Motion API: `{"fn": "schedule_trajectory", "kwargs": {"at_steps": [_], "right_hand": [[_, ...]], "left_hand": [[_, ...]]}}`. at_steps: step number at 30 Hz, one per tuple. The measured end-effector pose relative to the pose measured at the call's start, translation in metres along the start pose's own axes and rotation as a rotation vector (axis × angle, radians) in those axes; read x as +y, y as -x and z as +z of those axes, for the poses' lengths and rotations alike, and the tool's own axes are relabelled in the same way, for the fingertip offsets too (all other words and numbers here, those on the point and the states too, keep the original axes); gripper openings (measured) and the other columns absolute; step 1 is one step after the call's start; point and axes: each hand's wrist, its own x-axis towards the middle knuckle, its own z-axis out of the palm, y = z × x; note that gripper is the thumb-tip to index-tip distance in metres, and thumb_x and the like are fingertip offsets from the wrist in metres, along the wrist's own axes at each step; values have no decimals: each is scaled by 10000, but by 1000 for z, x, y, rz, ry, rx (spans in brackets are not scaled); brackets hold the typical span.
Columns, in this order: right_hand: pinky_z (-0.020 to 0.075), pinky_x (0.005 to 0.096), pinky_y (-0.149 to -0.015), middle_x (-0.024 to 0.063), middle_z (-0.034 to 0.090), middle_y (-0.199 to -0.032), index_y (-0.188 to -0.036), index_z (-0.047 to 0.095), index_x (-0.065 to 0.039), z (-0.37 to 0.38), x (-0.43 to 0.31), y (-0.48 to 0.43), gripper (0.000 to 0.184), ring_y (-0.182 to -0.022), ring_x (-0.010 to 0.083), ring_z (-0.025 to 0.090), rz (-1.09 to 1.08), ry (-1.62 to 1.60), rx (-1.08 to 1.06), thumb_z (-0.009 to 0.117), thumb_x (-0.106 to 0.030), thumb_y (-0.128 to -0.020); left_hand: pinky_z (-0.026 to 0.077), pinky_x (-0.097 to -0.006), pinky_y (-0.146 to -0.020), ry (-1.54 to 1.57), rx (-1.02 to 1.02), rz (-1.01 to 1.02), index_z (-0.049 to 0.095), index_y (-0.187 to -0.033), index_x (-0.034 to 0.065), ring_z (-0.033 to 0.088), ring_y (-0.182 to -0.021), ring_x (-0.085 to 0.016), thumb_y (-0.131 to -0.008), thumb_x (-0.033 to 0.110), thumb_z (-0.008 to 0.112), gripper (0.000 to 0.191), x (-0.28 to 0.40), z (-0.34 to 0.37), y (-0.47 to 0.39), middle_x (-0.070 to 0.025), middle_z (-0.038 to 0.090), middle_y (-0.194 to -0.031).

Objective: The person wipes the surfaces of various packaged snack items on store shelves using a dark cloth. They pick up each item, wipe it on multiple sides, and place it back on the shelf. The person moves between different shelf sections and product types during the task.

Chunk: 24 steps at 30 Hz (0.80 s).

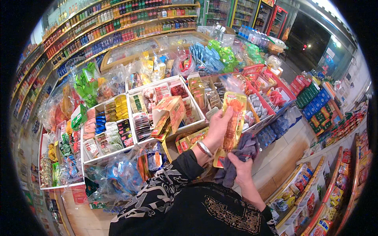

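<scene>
My left hand point(220, 125), with a bracelet at its wrist, grips the side of a vacuum-sealed snack packet point(234, 118) with gold edges and reddish food inside. At the packet's lower end, my right hand point(242, 166) holds a dark grey cloth point(243, 150) against it. Just below my left hand, another gold and red packet point(219, 159) shows partly, and more such packets point(193, 140) lie in an open carton beside my wrist. An orange display box point(169, 112) stands tilted on a white-edged tray, with gold packets sticking out of its front.
White-edged trays point(107, 157) of small snack packets spread ahead and to the left; a red-edged tray point(285, 84) is at the right. Bulging plastic bags point(118, 174) hang at the near edge. Snack racks point(317, 218) stand at the lower right, stacked boxes point(316, 101) beyond.
</scene>
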Motion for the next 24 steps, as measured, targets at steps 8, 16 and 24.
{"fn": "schedule_trajectory", "kwargs": {"at_steps": [8,16,24], "right_hand": [[554,302,-710,68,656,-933,-1039,605,6,-15,-23,-22,353,-786,164,653,18,-113,-247,730,66,-715],[573,354,-694,97,647,-965,-1075,588,0,-12,7,-3,375,-779,201,658,180,-161,-146,724,51,-729],[582,344,-660,125,652,-890,-979,598,65,-31,-9,-14,268,-728,205,660,-77,-115,1,733,22,-751]], "left_hand": [[519,-266,-736,83,-93,2,595,-1086,20,632,-828,-107,-959,289,529,304,-20,14,19,-56,658,-996],[501,-232,-652,40,45,75,598,-1039,26,605,-738,-67,-960,302,528,295,-7,12,-6,-15,649,-904],[475,-307,-897,-45,-59,10,381,-1355,25,555,-1061,-140,-931,138,560,474,-3,7,3,-52,554,-1229]]}}
